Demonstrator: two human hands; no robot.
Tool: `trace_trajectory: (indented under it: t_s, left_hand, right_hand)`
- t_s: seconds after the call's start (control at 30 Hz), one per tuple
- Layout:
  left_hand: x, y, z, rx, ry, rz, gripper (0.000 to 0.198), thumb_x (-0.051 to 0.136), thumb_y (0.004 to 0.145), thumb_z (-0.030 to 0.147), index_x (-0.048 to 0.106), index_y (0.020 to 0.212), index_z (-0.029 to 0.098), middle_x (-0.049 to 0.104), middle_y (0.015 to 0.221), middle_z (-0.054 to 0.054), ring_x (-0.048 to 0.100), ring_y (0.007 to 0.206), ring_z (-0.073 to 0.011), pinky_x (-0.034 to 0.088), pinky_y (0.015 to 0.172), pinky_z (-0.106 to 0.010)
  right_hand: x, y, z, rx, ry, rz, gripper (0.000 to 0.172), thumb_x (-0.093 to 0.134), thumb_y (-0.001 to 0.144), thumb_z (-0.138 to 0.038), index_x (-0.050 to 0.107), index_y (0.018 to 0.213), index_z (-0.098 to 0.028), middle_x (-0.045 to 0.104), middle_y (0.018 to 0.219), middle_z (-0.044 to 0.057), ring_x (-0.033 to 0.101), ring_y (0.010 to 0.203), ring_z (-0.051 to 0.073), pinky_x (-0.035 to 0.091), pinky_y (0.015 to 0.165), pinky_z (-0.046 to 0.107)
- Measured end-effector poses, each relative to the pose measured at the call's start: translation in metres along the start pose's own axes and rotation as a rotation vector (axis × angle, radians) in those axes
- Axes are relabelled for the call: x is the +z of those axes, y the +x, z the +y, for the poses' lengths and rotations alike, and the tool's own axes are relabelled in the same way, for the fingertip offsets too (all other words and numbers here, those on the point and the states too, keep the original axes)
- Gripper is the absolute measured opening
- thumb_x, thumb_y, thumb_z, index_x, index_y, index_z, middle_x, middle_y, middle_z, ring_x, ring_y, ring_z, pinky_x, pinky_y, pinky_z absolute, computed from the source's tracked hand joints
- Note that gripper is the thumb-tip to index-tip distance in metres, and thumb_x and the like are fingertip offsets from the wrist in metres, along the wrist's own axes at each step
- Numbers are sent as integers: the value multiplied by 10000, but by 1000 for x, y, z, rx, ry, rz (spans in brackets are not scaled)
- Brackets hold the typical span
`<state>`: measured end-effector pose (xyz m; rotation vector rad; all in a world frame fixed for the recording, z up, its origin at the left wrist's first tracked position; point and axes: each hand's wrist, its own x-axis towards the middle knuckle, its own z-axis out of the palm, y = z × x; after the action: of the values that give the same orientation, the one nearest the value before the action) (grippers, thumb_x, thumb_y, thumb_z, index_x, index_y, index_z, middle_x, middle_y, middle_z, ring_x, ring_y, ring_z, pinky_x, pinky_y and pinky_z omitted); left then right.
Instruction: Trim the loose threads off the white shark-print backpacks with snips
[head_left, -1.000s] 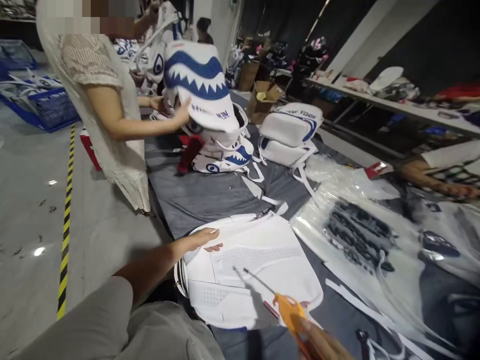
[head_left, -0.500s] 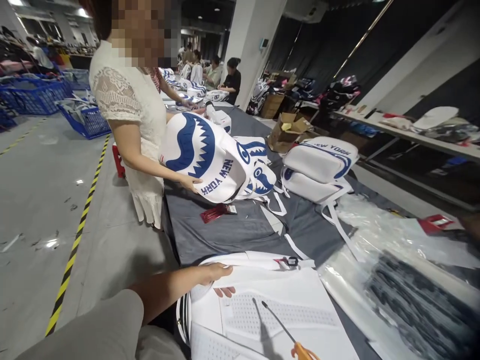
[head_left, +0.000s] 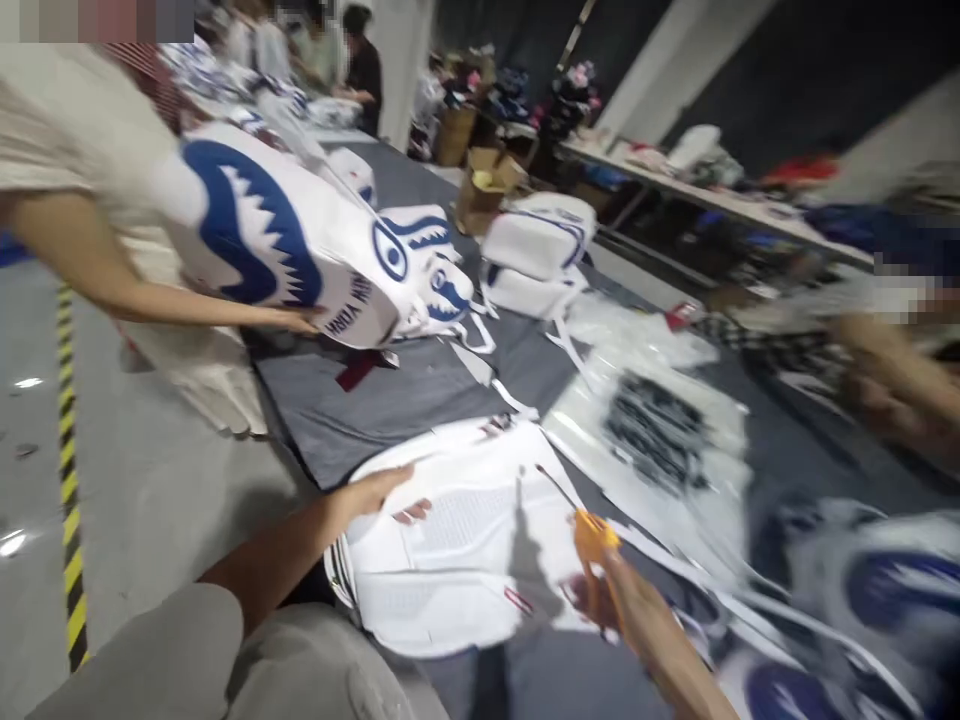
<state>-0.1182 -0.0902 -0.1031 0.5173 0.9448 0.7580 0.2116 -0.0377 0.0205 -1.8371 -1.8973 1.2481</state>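
A white backpack (head_left: 465,595) lies on the dark cloth in front of me, its perforated padded side facing up. My left hand (head_left: 384,492) is closed around its left upper part, with the fingertips showing past a white edge. Over the right side of the bag, my right hand (head_left: 626,580) grips an orange-handled tool (head_left: 596,533) with a long thin shaft and dark tip. The shaft points up and left above the bag and throws a shadow on it. Motion blur leaves the tool's exact kind unclear. A small red tag (head_left: 518,600) shows on the bag's lower part.
At left, another person's hand (head_left: 300,320) holds a white-and-blue shark-mouth bag (head_left: 255,225). Stacked white bags (head_left: 536,245) stand farther back. A clear plastic bag with dark contents (head_left: 656,430) lies right. Another person's blurred arm (head_left: 900,370) reaches in at far right, above more bags (head_left: 892,580).
My view has swung right and down, bringing my right hand, the far-right person's arm and more bags into sight. The left hand keeps its hold on the backpack.
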Motion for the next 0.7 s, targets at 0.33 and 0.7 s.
trace_trajectory:
  t_s: [0.33,0.7]
  left_hand:
    - [-14,10,7,-153,69,2,752,155,984,630,641,1190,94,669,1242,-188,673,1089,-268,526,903,-372]
    - [11,7,-2,-129,268,107,744,153,994,615,526,1361,87,634,1302,-193,672,1054,-265,523,892,-384]
  right_hand:
    - [-3,-25,-21,97,1,-170,612,476,747,-836,531,745,-227,525,524,6,490,454,162,422,485,298]
    - [2,-42,-39,12,-84,-347,678,381,795,-865,512,721,-204,539,541,-5,501,485,141,414,545,284]
